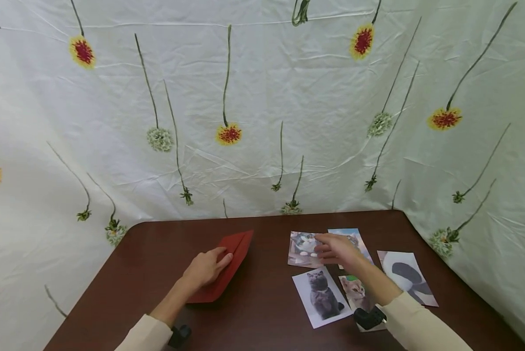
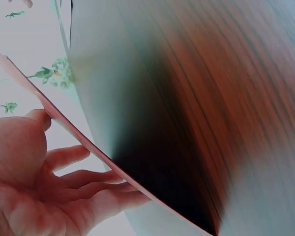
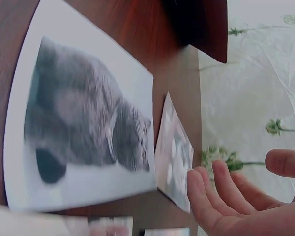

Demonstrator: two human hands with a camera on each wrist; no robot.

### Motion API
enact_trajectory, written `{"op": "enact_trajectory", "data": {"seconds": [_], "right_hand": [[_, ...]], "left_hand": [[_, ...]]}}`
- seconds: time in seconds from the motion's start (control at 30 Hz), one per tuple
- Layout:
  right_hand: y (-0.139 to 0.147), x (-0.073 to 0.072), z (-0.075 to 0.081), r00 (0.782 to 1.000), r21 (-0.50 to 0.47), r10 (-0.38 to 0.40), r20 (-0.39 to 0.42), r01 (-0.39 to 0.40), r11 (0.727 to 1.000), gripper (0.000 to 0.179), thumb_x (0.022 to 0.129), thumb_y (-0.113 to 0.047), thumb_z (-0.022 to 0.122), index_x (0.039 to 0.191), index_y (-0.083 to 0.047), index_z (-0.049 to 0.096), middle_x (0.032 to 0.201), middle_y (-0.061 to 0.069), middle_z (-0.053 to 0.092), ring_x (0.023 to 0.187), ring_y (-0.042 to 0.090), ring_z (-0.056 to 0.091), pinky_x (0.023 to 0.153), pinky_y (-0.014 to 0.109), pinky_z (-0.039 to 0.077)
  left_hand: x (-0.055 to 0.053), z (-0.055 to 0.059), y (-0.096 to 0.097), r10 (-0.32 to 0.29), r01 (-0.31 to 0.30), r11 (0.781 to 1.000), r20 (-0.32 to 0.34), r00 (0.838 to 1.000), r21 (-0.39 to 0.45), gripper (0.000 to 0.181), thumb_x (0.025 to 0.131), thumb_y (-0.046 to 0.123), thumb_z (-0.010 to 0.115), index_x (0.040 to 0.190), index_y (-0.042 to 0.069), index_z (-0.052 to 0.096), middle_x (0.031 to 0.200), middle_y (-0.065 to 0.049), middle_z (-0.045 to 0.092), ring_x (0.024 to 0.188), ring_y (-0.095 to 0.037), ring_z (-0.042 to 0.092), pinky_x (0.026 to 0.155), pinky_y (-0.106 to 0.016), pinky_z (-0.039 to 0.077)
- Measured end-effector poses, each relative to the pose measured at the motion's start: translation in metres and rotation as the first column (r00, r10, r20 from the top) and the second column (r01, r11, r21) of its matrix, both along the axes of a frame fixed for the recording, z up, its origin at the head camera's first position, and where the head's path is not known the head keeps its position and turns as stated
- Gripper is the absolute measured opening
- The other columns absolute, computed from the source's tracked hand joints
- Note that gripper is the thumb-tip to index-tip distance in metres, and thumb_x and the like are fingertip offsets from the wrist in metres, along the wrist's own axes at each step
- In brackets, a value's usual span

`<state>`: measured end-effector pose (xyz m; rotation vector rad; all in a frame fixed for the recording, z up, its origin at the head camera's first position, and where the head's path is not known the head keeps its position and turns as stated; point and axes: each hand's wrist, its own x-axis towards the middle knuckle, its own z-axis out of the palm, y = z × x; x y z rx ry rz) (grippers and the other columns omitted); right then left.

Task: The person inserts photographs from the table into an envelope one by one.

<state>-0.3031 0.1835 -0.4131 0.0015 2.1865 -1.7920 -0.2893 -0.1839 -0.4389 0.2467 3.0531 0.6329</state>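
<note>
My left hand (image 1: 204, 269) holds a red envelope (image 1: 234, 243), its thumb and fingers at the upper face. The envelope is tilted over the brown table, and the left wrist view shows it nearly edge-on with dark shadow beneath. My right hand (image 1: 339, 249) hovers over the far photo cards, fingers loosely extended and holding nothing. Below it are a photo of a grey-and-white cat (image 1: 299, 248), a blue-topped photo (image 1: 348, 232) partly hidden by the hand, and a photo of a sitting grey cat (image 1: 321, 297).
A ginger kitten photo (image 1: 354, 290) lies partly under the right forearm. Farther right is a photo with grey and white shapes (image 1: 407, 275). The dark brown table (image 1: 157, 263) meets a white flower-printed cloth (image 1: 262, 87) at its back and sides.
</note>
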Motion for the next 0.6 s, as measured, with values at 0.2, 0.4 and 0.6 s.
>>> {"op": "enact_trajectory", "data": {"seconds": [0.2,0.4,0.6], "right_hand": [[0.022,0.000,0.006,1.000,0.026,0.008,-0.027,-0.007,1.000,0.059,0.107,-0.029,0.046,0.150,0.009,0.037,0.143,0.037,0.050,0.128,0.048,0.056,0.106,0.052,0.048],[0.049,0.002,0.006,0.998,0.055,-0.004,-0.062,0.008,0.998,0.059,0.108,-0.027,0.044,0.149,0.014,0.035,0.143,0.040,0.048,0.129,0.049,0.054,0.107,0.054,0.047],[0.082,0.007,0.009,0.995,0.129,-0.032,-0.099,0.045,0.991,0.062,0.109,-0.030,0.043,0.150,0.016,0.032,0.143,0.039,0.048,0.127,0.047,0.057,0.103,0.050,0.050]], "left_hand": [[0.001,0.003,0.014,-0.011,0.011,1.000,0.011,1.000,0.016,0.052,0.105,0.040,0.050,0.142,0.003,0.058,0.134,-0.026,0.063,0.122,-0.045,0.061,0.101,-0.058,0.047],[0.001,0.004,0.027,-0.032,0.032,0.999,0.013,0.999,0.010,0.052,0.105,0.040,0.050,0.140,0.003,0.059,0.130,-0.025,0.066,0.118,-0.043,0.063,0.100,-0.056,0.049],[0.002,0.002,0.038,-0.037,0.037,0.999,0.019,0.999,0.013,0.052,0.105,0.042,0.051,0.140,0.004,0.059,0.129,-0.024,0.067,0.115,-0.042,0.065,0.097,-0.055,0.051]]}}
